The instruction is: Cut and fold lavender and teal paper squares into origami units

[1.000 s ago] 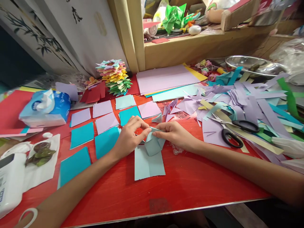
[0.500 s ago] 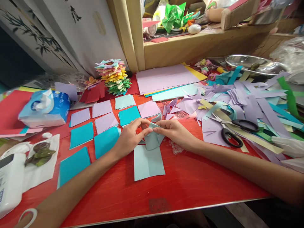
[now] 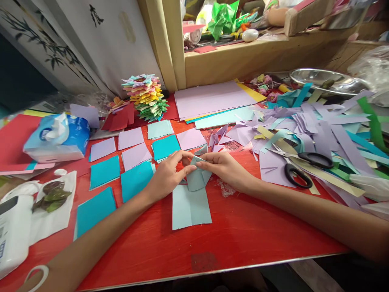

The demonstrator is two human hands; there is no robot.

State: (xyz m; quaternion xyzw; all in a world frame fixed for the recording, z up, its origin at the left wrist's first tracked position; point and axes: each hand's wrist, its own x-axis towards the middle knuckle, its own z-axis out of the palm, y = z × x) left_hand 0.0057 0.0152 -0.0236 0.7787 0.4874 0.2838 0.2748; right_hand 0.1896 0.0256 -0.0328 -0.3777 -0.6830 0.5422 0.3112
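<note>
Both hands meet at a folded pale blue paper [image 3: 197,179] near the middle of the table. My left hand [image 3: 170,174] pinches its top left edge between thumb and fingers. From the other side, my right hand [image 3: 223,168] grips the upper right part. Beneath the folded piece lies a flat pale blue sheet [image 3: 191,209] with a crease down it. Stacks of teal squares [image 3: 138,180] and purple squares [image 3: 136,156] lie left of my hands. Small purple folded pieces [image 3: 217,140] rest just behind my right hand.
Black-handled scissors [image 3: 299,176] lie among paper strips [image 3: 326,142] on the right. A multicoloured folded-paper tower [image 3: 147,97] stands at the back, beside large purple sheets [image 3: 212,99]. A tissue pack [image 3: 57,138] sits left, a metal bowl [image 3: 343,83] back right.
Both hands still hold the folded paper at nearly the same place, with only a very slight shift of the fingers. The view has moved a little.
</note>
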